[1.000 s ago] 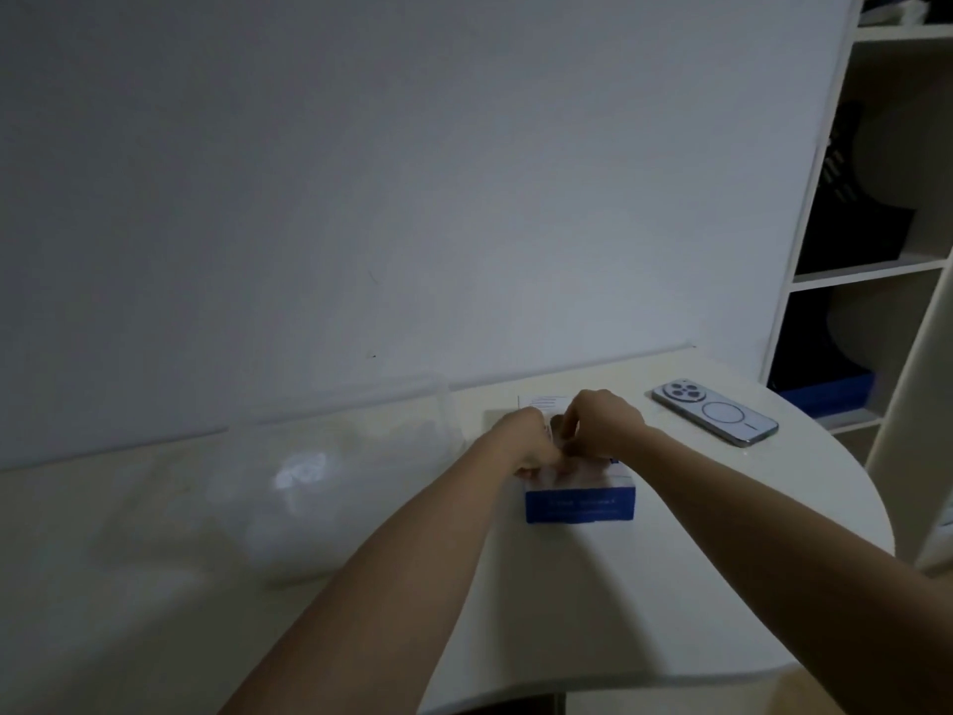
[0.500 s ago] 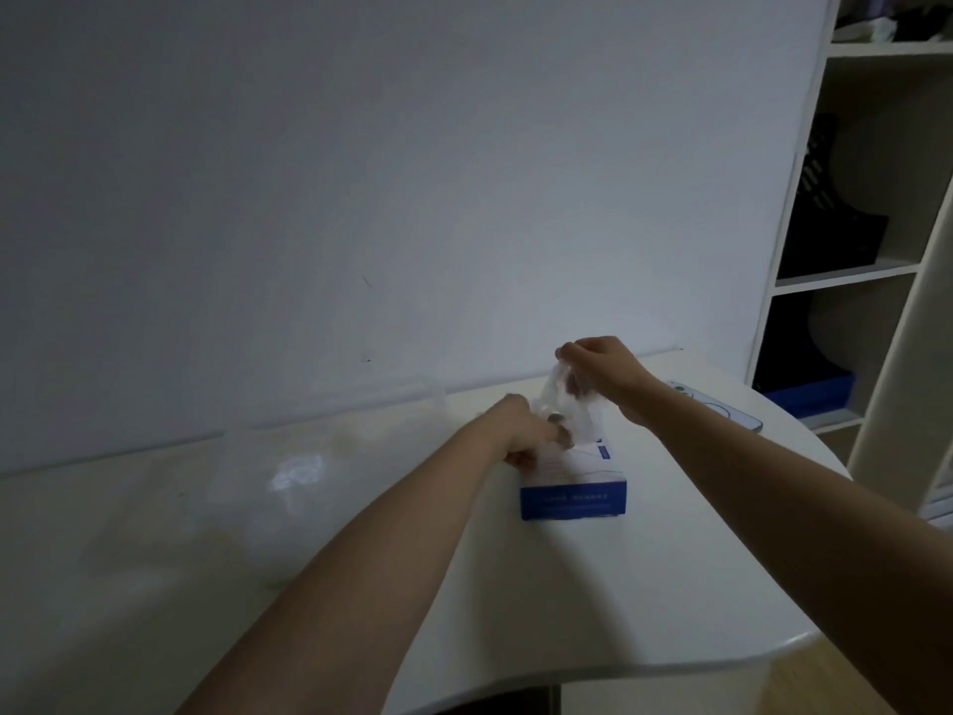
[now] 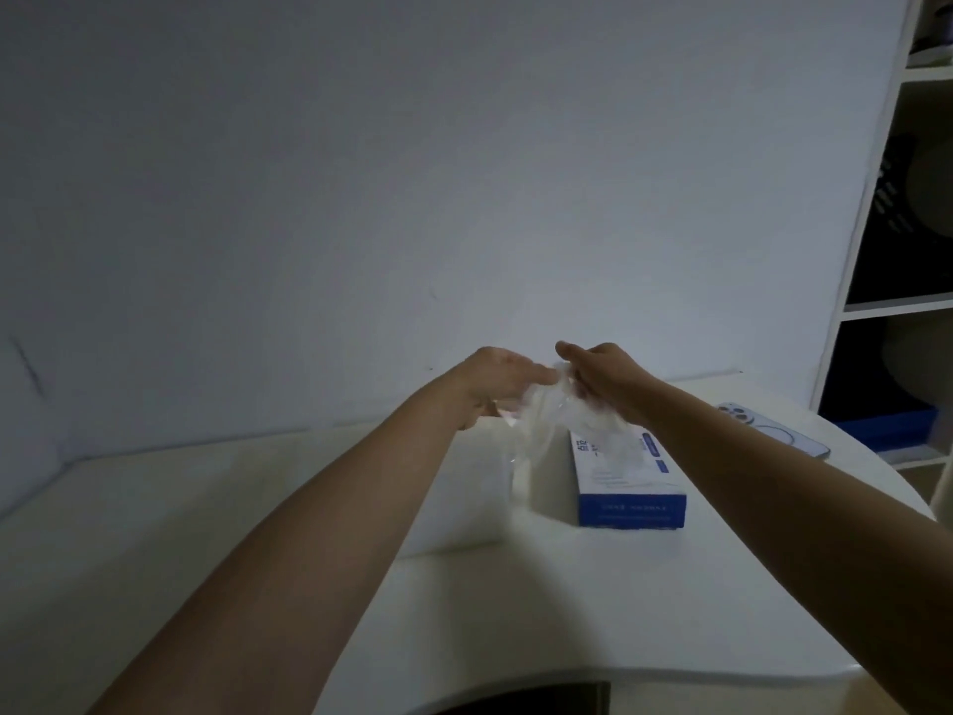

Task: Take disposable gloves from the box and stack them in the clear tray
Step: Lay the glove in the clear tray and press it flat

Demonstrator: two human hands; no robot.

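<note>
Pinching a clear glove (image 3: 541, 423) btwn them, left hand (image 3: 497, 381) & right hand (image 3: 606, 379) hold it just above the box (image 3: 626, 487); phone (image 3: 773, 430) lies right of box.

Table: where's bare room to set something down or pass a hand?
Free: the table patch in front of the glove box, out to the near edge; a strip between box and phone. Crowded: above the box's far end, where left hand and right hand hold a clear glove. The table's left part is too dim to judge.
</note>
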